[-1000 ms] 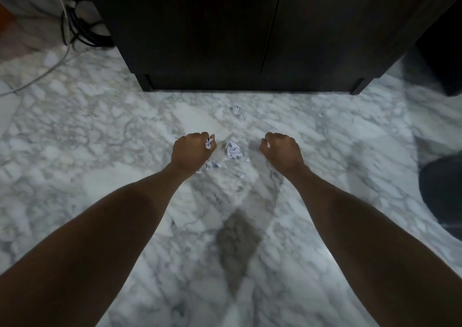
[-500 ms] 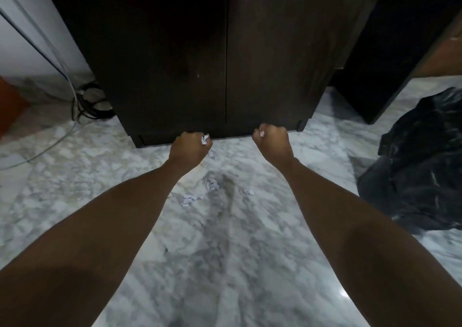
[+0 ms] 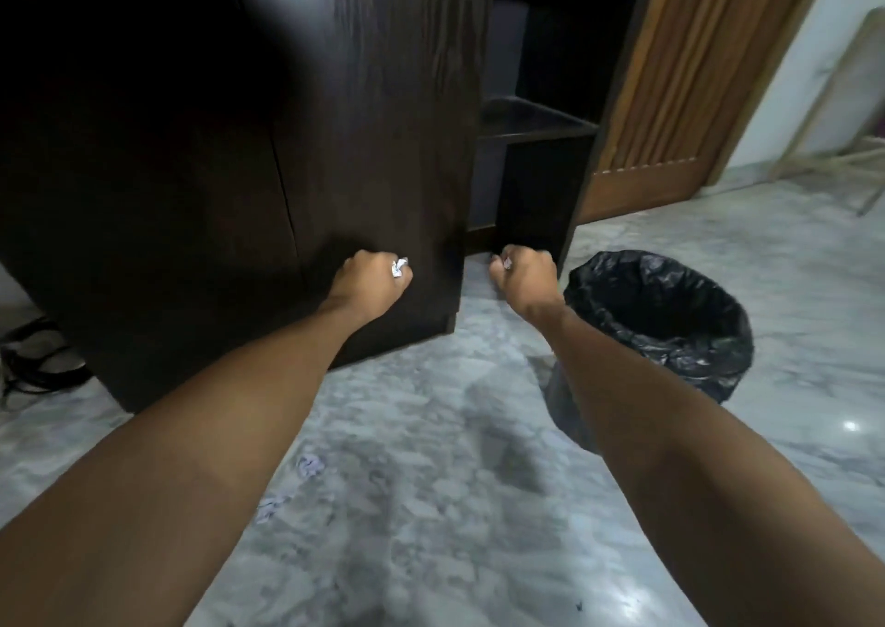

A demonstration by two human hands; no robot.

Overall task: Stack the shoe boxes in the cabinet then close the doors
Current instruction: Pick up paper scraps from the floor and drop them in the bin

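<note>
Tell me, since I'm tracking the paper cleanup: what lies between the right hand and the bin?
Nothing: in the head view only bare marble floor shows between the right hand, clutching paper scraps, and the black-lined bin.

Cabinet (image 3: 335,123): doors closed | left hand (image 3: 371,281), right hand (image 3: 524,274): clutching paper scraps | bin (image 3: 670,320): black-lined, right | floor (image 3: 431,506): scraps

1. Both forearms are bare right up to the bottom edge of view; no sleeve shows on either.
2. The left hand (image 3: 371,276) wears no glove, ring or watch.
3. The right hand (image 3: 524,274) is just as bare, wrist included.
</note>
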